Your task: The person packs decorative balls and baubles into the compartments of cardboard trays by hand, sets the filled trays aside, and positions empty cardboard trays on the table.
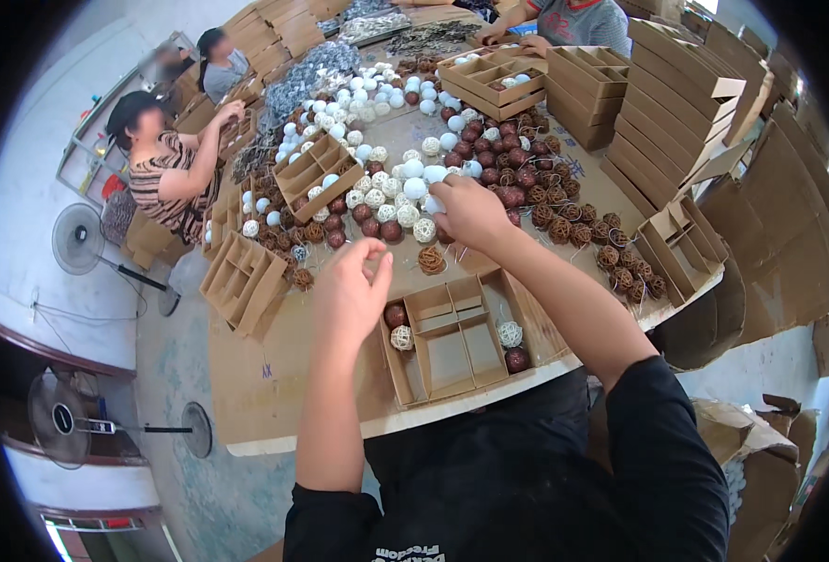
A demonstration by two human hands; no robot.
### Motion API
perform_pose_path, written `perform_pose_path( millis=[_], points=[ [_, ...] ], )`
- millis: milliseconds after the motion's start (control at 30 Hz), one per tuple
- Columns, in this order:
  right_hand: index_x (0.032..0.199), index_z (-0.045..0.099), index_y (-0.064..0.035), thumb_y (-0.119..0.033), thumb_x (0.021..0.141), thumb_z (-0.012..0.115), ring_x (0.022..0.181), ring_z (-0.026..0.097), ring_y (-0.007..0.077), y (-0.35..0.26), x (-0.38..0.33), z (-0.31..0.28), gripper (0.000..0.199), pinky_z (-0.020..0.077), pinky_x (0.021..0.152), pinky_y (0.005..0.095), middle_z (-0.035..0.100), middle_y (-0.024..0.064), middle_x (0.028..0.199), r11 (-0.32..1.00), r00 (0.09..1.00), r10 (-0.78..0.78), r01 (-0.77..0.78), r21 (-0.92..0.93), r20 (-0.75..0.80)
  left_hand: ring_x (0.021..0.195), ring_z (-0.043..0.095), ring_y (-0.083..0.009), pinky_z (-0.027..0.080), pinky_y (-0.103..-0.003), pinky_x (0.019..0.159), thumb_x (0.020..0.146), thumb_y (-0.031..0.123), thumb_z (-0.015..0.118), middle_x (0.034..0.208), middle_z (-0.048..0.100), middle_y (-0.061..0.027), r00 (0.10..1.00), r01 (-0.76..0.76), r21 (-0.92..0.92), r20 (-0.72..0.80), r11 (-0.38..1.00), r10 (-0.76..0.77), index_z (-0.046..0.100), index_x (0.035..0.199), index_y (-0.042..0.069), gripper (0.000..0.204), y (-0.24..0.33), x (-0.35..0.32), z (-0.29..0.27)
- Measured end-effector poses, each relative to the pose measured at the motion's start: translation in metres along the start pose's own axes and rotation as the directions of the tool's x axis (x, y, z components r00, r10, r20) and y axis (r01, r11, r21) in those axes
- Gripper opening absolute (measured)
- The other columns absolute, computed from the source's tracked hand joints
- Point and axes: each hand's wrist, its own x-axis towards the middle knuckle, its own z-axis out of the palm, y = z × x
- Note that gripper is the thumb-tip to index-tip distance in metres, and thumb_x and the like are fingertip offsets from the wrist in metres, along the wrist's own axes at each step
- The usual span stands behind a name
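Note:
My right hand [473, 214] reaches over the pile, fingers closed about a smooth white ball [433, 204] at its edge. My left hand [354, 286] hovers above the table's near part, fingers loosely bent and apart, nothing visible in them. Between my forearms lies a divided cardboard box [444, 348]. Its left side holds a dark red-brown ball [396, 316] and a white woven ball [402, 338]; on the right are another white woven ball [510, 333] and a red-brown ball [518, 360]. A brown wicker ball [431, 260] rests just beyond the box.
Divided boxes [317, 175] stand left of the pile, more [492, 84] at the back. Tall box stacks [667, 112] rise at the right. Brown wicker balls [625, 267] spread along the right. Other people [166, 169] work around the table [264, 398]; floor fans [63, 419] stand at left.

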Motion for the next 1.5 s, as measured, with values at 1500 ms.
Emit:
perform_pose_path(
  millis=[1500],
  points=[
    [0.101, 0.072, -0.0062, -0.012, 0.094, 0.071, 0.065, 0.062, 0.0241, -0.028, -0.190, -0.029, 0.009, 0.0500, 0.062, 0.0357, 0.062, 0.0096, 0.081, 0.786, 0.911, 0.400, -0.286, 0.548, -0.099, 0.092, 0.072, -0.0198, 0.056, -0.035, 0.080, 0.083, 0.015, 0.083, 0.104, 0.074, -0.0128, 0.886, -0.050, -0.088, 0.456, 0.995, 0.085, 0.060, 0.120, 0.003, 0.045, -0.024, 0.139, -0.006]
  ],
)
